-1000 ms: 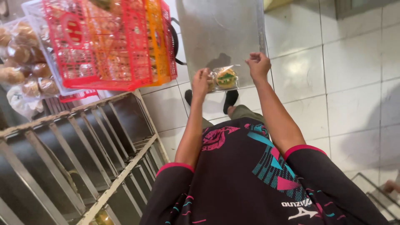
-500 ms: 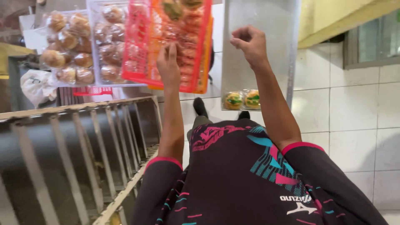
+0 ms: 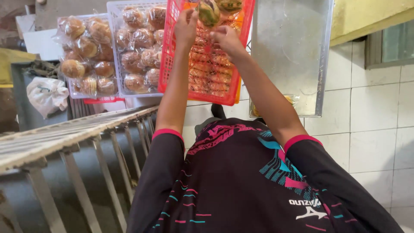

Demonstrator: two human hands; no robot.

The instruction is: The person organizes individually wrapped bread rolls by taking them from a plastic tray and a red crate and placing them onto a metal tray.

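left hand + right hand on wrapped bun | over red crate

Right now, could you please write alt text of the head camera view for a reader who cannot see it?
A person's left hand and right hand reach into a red plastic crate and together hold a wrapped bun at its top. Beside it, white crates hold more wrapped buns, a metal tray lies on the tiled floor, and a metal rack stands at left.
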